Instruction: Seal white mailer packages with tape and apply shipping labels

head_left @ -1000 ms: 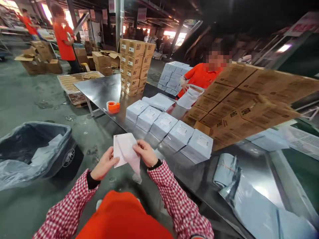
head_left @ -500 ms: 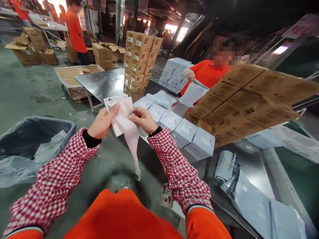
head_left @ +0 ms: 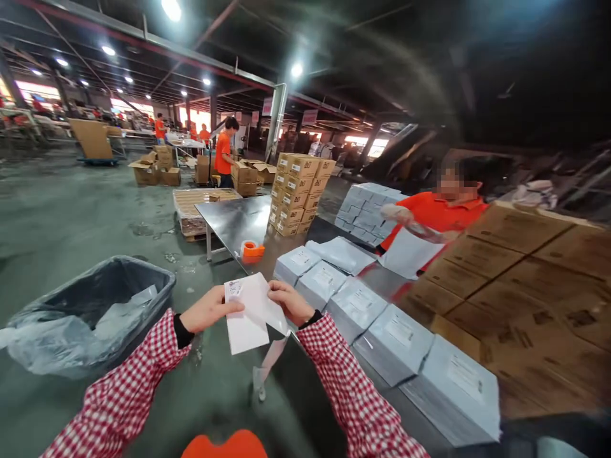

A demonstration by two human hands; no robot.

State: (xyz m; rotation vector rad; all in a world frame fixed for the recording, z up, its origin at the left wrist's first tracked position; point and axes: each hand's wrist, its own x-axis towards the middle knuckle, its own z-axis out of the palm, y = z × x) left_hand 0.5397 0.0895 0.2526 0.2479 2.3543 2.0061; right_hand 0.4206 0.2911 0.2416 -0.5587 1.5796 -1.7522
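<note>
My left hand [head_left: 210, 310] grips a white stack of label sheets [head_left: 247, 327] at its left edge, thumb on top; small black print shows in its upper left corner. My right hand [head_left: 292, 303] pinches the right side of the same paper between thumb and fingers. From there a pale paper strip [head_left: 274, 353] trails down, its end curled near the floor. Just right of my hands, a row of parcels wrapped in pale grey plastic [head_left: 356, 302] lies on the dark table, white labels on their tops.
An orange tape roll [head_left: 251, 250] rests on the metal table [head_left: 229, 222], by stacked cartons [head_left: 296, 197]. A lined bin [head_left: 165, 280] stands on the left floor. Large cartons [head_left: 534, 280] rise at right. Across the table, a person in orange [head_left: 429, 207] handles a grey bag [head_left: 410, 251].
The view has swung up and left, bringing the tape roll into sight. The papers in my hands now lie flatter, print facing up. The co-worker still handles the bag.
</note>
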